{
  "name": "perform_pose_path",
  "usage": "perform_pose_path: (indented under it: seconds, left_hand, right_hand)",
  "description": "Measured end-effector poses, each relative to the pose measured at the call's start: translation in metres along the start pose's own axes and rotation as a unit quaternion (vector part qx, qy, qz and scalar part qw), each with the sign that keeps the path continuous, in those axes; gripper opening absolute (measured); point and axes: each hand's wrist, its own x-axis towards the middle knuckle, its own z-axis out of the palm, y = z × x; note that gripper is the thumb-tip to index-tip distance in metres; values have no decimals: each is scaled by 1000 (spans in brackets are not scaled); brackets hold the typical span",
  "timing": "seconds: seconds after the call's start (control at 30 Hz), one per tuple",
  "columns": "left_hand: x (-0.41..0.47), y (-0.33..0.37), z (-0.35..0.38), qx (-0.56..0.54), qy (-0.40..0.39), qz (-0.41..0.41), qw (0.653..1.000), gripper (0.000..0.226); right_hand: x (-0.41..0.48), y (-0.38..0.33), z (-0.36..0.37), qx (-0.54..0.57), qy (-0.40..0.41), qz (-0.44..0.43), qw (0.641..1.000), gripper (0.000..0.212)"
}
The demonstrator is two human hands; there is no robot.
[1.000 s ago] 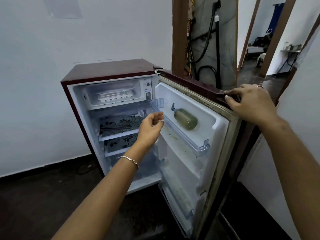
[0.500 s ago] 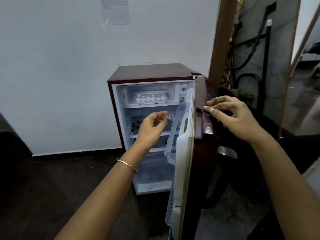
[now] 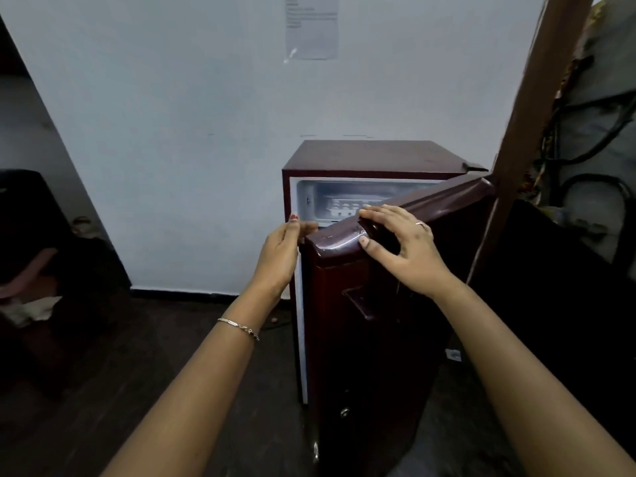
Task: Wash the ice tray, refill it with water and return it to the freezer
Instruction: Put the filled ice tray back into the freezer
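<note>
The maroon door (image 3: 378, 339) of the small fridge (image 3: 375, 154) has swung much further shut than half a second ago, when it stood edge-on. A second ago it hung wide open with its inner racks and a bottle showing. Now its outer face turns toward the camera and hides the shelves, leaving a gap only along the top and the left side. Through that gap the freezer compartment (image 3: 320, 194) shows, and the white ice tray (image 3: 347, 206) lies inside it where it lay before, partly cut off by the door's top edge. The right hand (image 3: 402, 246), with a ring (image 3: 420, 223) on one finger, stays on the door's top edge nearer its free corner, fingers curled over the rim and thumb pressed on the front face. The left hand (image 3: 280, 256) has left the space in front of the shelves and hovers at the door's free edge, its fingers loosely bent and holding nothing. Whether they touch the door cannot be told. A bracelet (image 3: 237, 327) sits on that wrist.
</note>
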Motion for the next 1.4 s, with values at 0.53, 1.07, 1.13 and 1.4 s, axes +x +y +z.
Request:
perform_pose_path:
  seconds: [0.53,1.07,1.13,1.4]
  left_hand:
    - [166,-52,-34,427,-4,183,885,59]
    - [258,-90,-33,510,-48,210,832,100]
    - [262,-94,-33,511,-50,213,831,101]
    - [264,-95,-33,502,-58,220,835,102]
  right_hand:
    - [133,54,121,-219,-29,-17,975,70]
    - [187,88,167,-305,-3,25,952,75]
    - [187,90,169,-315,5,23,949,75]
    - [189,89,168,-310,-7,29,950,77]
